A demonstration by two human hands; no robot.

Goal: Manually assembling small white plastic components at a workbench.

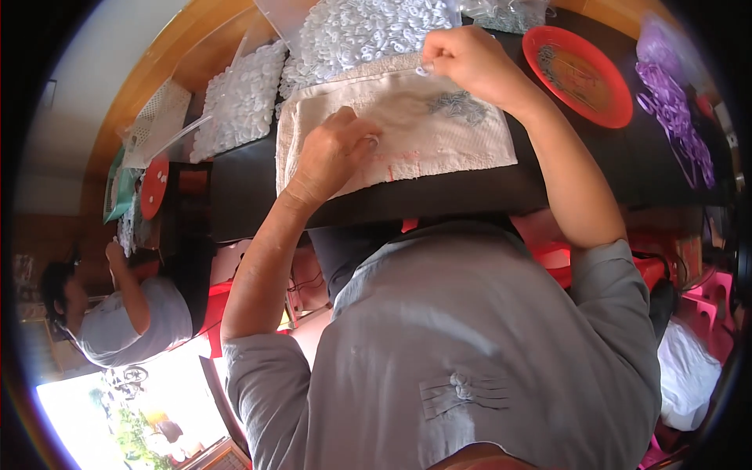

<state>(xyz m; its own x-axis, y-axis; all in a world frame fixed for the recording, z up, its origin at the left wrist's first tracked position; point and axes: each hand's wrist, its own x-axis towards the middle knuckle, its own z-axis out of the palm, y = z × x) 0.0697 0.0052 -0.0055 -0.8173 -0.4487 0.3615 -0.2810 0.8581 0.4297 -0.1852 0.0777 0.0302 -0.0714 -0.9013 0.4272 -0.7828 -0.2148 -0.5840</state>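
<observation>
A folded cream towel (pixel 395 149) lies on the dark table in front of me. Above its left part, my left hand (pixel 333 150) is closed, with a small white plastic piece (pixel 372 141) showing at its fingertips. My right hand (pixel 474 64) is over the towel's far edge, thumb and fingers pinched on another small white plastic piece (pixel 424 70). On the towel, below the right wrist, lies a loose heap of small grey metal pieces (pixel 458 107). Just beyond the towel spreads a big pile of white plastic pieces (pixel 360 35), many of them ring-shaped.
A red plate (pixel 615 106) with grey metal pieces stands to the right, beside purple ribbon (pixel 677 117). A clear bag of white pieces (pixel 239 98) and a perforated white basket (pixel 160 117) are at left. Another person (pixel 137 317) sits farther left.
</observation>
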